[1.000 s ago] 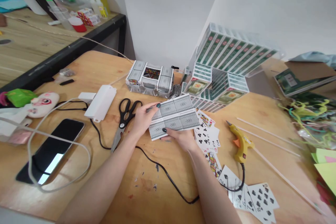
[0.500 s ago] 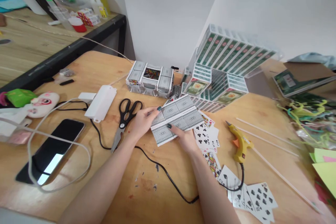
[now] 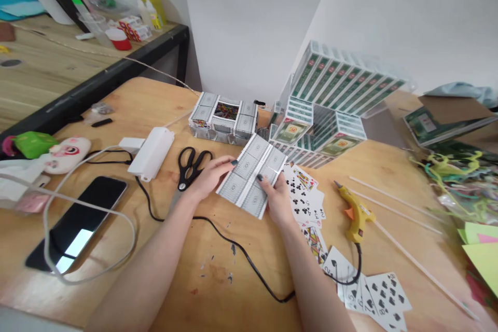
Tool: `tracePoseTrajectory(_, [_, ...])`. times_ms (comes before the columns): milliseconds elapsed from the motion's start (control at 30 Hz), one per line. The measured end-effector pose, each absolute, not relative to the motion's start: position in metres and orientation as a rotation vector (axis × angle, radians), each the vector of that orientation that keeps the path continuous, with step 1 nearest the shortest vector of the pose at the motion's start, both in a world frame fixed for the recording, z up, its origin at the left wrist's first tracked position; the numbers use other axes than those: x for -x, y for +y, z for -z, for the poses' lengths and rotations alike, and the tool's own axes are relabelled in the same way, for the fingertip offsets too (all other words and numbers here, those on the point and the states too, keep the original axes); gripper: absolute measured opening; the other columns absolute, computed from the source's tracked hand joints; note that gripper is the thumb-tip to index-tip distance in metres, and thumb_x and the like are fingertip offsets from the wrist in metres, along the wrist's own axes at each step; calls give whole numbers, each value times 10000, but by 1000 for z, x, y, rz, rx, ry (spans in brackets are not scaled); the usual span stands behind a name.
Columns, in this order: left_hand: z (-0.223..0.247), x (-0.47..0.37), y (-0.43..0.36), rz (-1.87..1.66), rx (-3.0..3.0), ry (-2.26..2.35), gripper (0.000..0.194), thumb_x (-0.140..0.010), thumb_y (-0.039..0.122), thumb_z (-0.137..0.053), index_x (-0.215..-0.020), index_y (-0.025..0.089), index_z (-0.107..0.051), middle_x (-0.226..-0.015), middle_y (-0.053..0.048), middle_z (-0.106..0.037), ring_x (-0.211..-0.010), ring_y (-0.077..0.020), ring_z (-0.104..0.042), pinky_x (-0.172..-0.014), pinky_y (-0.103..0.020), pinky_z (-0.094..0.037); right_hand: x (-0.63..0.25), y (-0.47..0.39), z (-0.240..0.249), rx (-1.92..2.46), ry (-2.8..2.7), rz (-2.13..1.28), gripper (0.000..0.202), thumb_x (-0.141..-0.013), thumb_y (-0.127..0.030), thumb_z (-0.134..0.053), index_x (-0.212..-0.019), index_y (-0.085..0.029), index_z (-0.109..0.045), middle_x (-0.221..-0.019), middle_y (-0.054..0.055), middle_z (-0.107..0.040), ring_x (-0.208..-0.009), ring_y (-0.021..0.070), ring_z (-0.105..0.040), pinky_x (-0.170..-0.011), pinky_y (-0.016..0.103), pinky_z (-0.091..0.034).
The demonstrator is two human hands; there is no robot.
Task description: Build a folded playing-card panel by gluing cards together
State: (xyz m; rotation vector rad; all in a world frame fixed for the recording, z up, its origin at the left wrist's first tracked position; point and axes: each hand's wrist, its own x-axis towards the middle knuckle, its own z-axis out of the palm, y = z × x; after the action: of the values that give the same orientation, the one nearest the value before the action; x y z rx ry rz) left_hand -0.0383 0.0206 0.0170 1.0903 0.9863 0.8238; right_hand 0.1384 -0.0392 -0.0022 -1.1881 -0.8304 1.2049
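Between my hands is a flat panel of joined playing cards, grey-patterned backs up, with a pale seam along its middle. My left hand grips its left edge, fingers partly hidden behind it. My right hand pinches the right edge, thumb on top. Behind the panel stands a box built of playing cards, with an opening in its top. Black-handled scissors lie just left of my left hand, blades partly covered by it. Loose face-up playing cards spread beside my right hand.
A yellow hot glue gun lies to the right near several glue sticks. Its black cable crosses the table in front. Stacked card packs stand at the back. A phone and white power box are left.
The card panel has turned in my hands, its near edge swinging right and its seam now steeper. My left hand has shifted slightly up and right over the scissors.
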Motion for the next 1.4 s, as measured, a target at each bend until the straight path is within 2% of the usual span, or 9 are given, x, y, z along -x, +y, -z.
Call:
tracePoseTrajectory(67, [-18, 33, 18, -794, -1213, 1016, 243, -757, 388, -542, -876, 216, -666, -748, 8, -655, -697, -178, -595, -600, -266, -449, -136, -38, 5, 1265, -811, -1018, 474, -801, -450, -595, -1207, -241, -468, -1156, 65, -640, -1073, 200, -592, -992, 424, -410])
tracePoseTrajectory(167, [-19, 27, 16, -829, -1365, 1138, 210, -796, 376, -488, -823, 222, -628, -783, 8, -645, -765, -189, -582, -660, -276, -438, -133, -39, 4, 1300, -931, -968, 467, -844, -471, -523, -1241, -243, -434, -1235, 79, -588, -1145, 190, -544, -1032, 402, -362])
tracePoseTrajectory(367, [-11, 14, 13, -945, -1517, 1341, 195, -838, 345, -444, -677, 237, -443, -647, 24, -492, -640, -172, -496, -617, -290, -383, -122, -42, -2, 1368, -1072, -917, 539, -878, -478, -446, -1340, -215, -357, -1367, 112, -472, -1271, 212, -436, -1074, 397, -308])
tracePoseTrajectory(600, [-8, 4, 7, -929, -1535, 1412, 173, -853, 327, -402, -705, 243, -374, -662, 15, -488, -657, -187, -501, -631, -306, -363, -121, -43, 2, 1435, -1130, -776, 576, -881, -489, -421, -1369, -196, -331, -1385, 143, -438, -1328, 246, -350, -1096, 446, -251])
tracePoseTrajectory(1033, [-11, 0, 0, -883, -1558, 1501, 152, -881, 312, -393, -752, 234, -377, -639, 27, -493, -633, -175, -519, -610, -293, -372, -125, -44, 4, 1470, -1165, -721, 514, -898, -445, -414, -1333, -179, -355, -1307, 163, -500, -1221, 262, -466, -1043, 462, -336])
tracePoseTrajectory(1167, [-5, 3, 2, -978, -1507, 1340, 133, -870, 313, -435, -928, 207, -491, -822, -11, -611, -784, -172, -582, -716, -303, -443, -133, -41, 7, 1310, -1126, -948, 503, -896, -427, -446, -1344, -220, -346, -1274, 108, -550, -1149, 213, -536, -1022, 428, -391])
tracePoseTrajectory(1233, [-2, 4, 5, -1057, -1458, 1252, 319, -859, 293, -464, -1166, 208, -466, -1022, -51, -641, -933, -183, -601, -812, -320, -463, -135, -39, 8, 1252, -1064, -1027, 570, -893, -423, -457, -1398, -241, -267, -1305, 100, -535, -1168, 206, -536, -1037, 434, -384])
tracePoseTrajectory(1300, [0, 4, 6, -1112, -1457, 1224, 478, -863, 282, -466, -1329, 229, -377, -1187, -71, -611, -1082, -194, -572, -910, -338, -449, -135, -38, 10, 1254, -1032, -1020, 640, -889, -427, -461, -1441, -253, -188, -1391, 95, -459, -1266, 204, -458, -1088, 444, -322])
tracePoseTrajectory(1400, [3, 3, 5, -1125, -1552, 1259, 502, -884, 288, -435, -1379, 240, -374, -1323, -63, -546, -1248, -205, -471, -1027, -349, -384, -134, -38, 11, 1333, -1082, -917, 654, -891, -439, -449, -1458, -240, -194, -1507, 65, -290, -1394, 194, -256, -1155, 436, -178])
